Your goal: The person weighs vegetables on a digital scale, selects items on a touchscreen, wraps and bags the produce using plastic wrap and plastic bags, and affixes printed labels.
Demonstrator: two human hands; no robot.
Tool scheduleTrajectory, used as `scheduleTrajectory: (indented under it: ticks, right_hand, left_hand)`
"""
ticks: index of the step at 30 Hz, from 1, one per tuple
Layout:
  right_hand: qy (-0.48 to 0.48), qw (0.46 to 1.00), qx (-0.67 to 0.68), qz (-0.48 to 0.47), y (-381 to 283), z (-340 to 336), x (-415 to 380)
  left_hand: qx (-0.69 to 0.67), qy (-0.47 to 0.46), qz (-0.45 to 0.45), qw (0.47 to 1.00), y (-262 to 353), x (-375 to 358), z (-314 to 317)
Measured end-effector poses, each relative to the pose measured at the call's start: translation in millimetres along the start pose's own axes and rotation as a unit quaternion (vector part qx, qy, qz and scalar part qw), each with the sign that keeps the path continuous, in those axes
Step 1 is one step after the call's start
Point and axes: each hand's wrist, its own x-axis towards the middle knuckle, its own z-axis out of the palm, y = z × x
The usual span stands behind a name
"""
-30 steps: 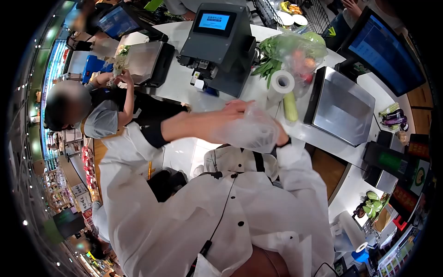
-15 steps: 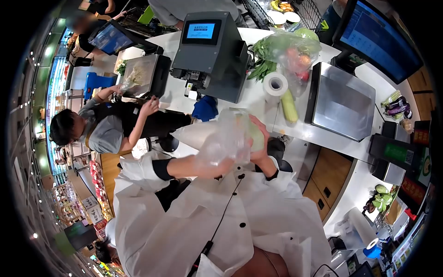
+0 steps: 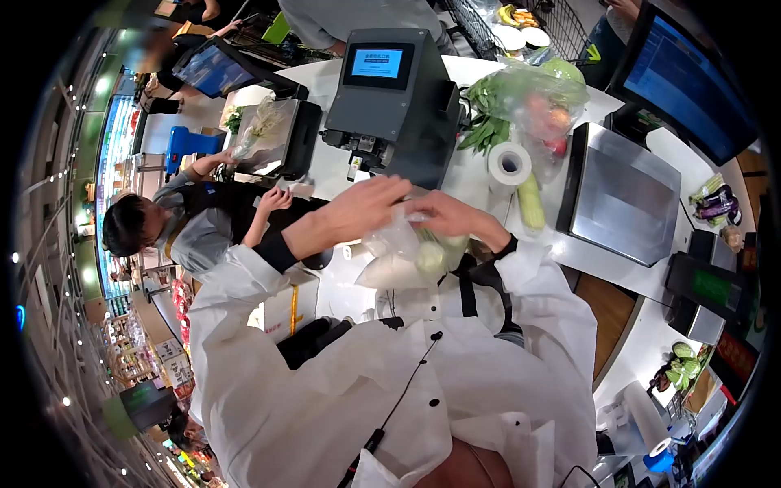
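Both my hands meet at the top of a clear plastic bag (image 3: 396, 241) in front of my chest. My left hand (image 3: 362, 210) comes in from the left, its fingers closed on the bag's gathered neck. From the right, my right hand (image 3: 457, 220) pinches the same plastic. A pale green vegetable (image 3: 429, 259) shows through the bag, hanging below my fingers. Just beyond my hands stands a grey machine (image 3: 386, 102) with a lit blue screen. A white roll (image 3: 509, 164) and a long green gourd (image 3: 530, 203) lie to the right.
Bagged vegetables (image 3: 541, 106) lie on the white counter (image 3: 474, 191) behind the roll. A steel scale (image 3: 622, 195) and a monitor (image 3: 683, 81) are at the right. At the left, a co-worker (image 3: 191, 215) handles a bag over another scale (image 3: 281, 138).
My hands have moved up to the bag's neck, and the bag now hangs beneath them. The view has shifted, so the counter items appear slightly further right and lower.
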Motion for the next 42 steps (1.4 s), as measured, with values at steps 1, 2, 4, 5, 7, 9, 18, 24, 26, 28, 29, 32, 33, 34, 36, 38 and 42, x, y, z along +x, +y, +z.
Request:
scheduleTrajectory:
  ticks: [1,2,4,5,7,9,18,24,26,28,29,32,33,34,36,38,42]
  right_hand:
    - [0.002,1.000,0.001,-0.004,7.1,0.3,5.8]
    - [0.002,0.999,0.019,-0.029,19.9,2.8,11.6]
    - [0.007,0.998,0.045,-0.050,34.3,7.9,20.4]
    - [0.023,0.993,0.051,-0.108,41.4,11.2,27.6]
    - [0.042,0.983,0.061,-0.167,51.9,9.5,41.1]
    - [0.006,0.993,0.060,-0.104,58.4,2.1,54.0]
    - [0.076,0.994,0.055,-0.057,85.9,5.9,91.1]
    - [0.111,0.992,0.063,-0.008,90.4,10.0,114.0]
    - [0.097,0.990,0.105,0.006,95.6,14.5,114.4]
    - [0.119,0.988,0.081,-0.049,97.6,17.7,115.4]
    - [0.139,0.983,0.059,-0.107,98.3,18.3,114.9]
    - [0.121,0.977,0.151,-0.090,88.8,17.6,110.4]
    - [0.120,0.977,0.149,-0.090,94.8,21.1,110.0]
    - [0.129,0.986,0.081,-0.068,104.2,25.2,110.0]
    - [0.138,0.989,0.008,-0.046,109.3,29.0,102.7]
    - [0.229,0.945,-0.207,-0.110,89.4,40.0,80.6]
    - [0.296,0.933,-0.189,-0.073,56.2,41.7,41.2]
  left_hand:
    - [0.002,-0.034,-0.048,0.998,-3.1,-6.5,8.0]
    - [0.003,-0.070,-0.094,0.993,-7.3,-10.8,12.9]
    - [-0.056,-0.057,-0.174,0.981,-6.4,-11.5,7.9]
    - [-0.114,-0.037,-0.259,0.958,-5.5,-11.8,8.3]
    - [-0.135,0.024,-0.264,0.955,-13.8,-15.6,15.0]
    - [-0.201,0.114,-0.331,0.915,-28.7,-20.1,21.0]
    - [-0.213,0.224,-0.377,0.873,-41.3,-22.9,22.2]
    - [-0.299,0.293,-0.455,0.786,-48.0,-35.4,36.7]
    - [-0.329,0.295,-0.468,0.766,-47.0,-38.2,41.7]
    - [-0.368,0.303,-0.479,0.737,-48.1,-39.9,42.2]
    - [-0.369,0.308,-0.477,0.736,-47.9,-38.6,42.3]
    - [-0.372,0.318,-0.446,0.750,-47.5,-36.3,41.3]
    - [-0.341,0.315,-0.433,0.772,-47.4,-36.1,41.1]
    - [-0.309,0.313,-0.419,0.794,-47.4,-35.0,40.6]
    - [-0.207,0.271,-0.396,0.853,-37.9,-29.1,37.6]
    - [-0.084,0.174,-0.370,0.909,-23.0,-15.9,26.2]
    - [-0.092,0.167,-0.276,0.942,10.5,7.3,33.3]
